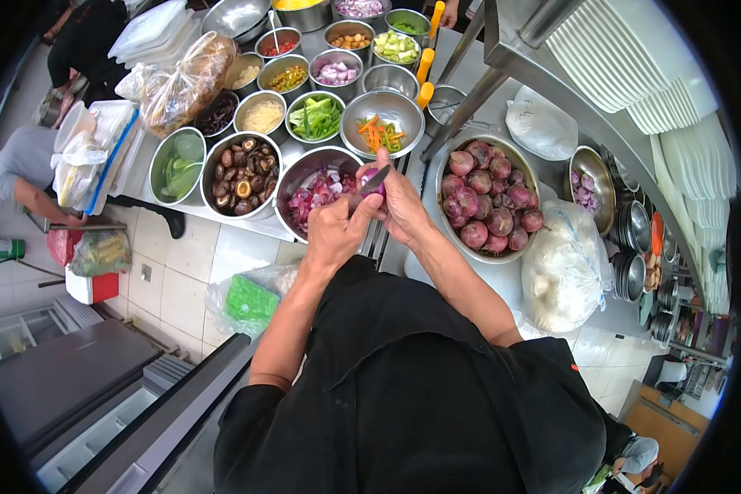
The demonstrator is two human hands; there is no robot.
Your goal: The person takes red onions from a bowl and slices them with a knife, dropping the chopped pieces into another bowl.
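Note:
My left hand (335,233) is wrapped round a small knife (369,186), its blade pointing up and to the right. The blade lies against a peeled purple onion (374,181), which my right hand (402,206) grips. Both hands are close together, just right of a steel bowl of peeled red onion skins or pieces (314,191). To the right of my hands is a large bowl of whole red onions (491,198). Ahead of my fingertips sits a bowl with orange and green strips (381,132). My fingers hide part of the onion.
Bowls of mushrooms (242,176) and green leaves or pods (178,166) stand left. Several more filled bowls are farther ahead. A steel shelf post (467,111) rises beyond the whole onions. A bulky plastic bag (561,267) lies right. Another person (37,169) is at far left.

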